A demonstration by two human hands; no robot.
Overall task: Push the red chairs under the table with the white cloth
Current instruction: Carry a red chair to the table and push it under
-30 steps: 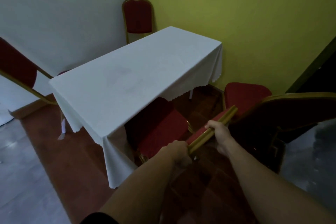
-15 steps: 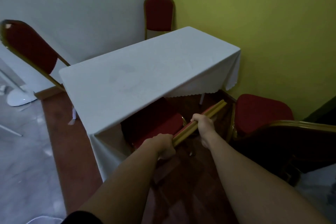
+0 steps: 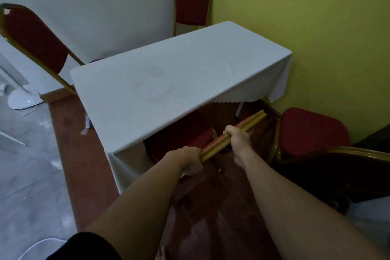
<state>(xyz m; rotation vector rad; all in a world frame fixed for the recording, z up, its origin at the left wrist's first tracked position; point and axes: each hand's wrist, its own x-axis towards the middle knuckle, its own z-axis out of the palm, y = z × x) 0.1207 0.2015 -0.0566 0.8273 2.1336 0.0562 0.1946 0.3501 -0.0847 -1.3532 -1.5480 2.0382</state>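
Note:
A table under a white cloth (image 3: 168, 74) fills the middle of the view. At its near long side stands a red chair with a gold frame; its seat (image 3: 190, 137) is mostly under the tabletop. My left hand (image 3: 190, 161) and my right hand (image 3: 237, 139) both grip the gold top rail (image 3: 249, 123) of that chair's back. A second red chair (image 3: 310, 131) stands to the right beside the yellow wall, with its seat out from the table. A third red chair (image 3: 193, 5) stands at the table's far end. A fourth (image 3: 35, 40) leans at the left.
A dark chair back with a gold rim (image 3: 337, 167) is close on my right. The yellow wall (image 3: 316, 17) runs along the right, a white wall behind. A white stand base (image 3: 23, 100) sits on the grey tiles at left. The table stands on red-brown flooring.
The chair I hold has slid further under the table, and my hands went forward with it. My view has swung left, so the left chair and stand base show more.

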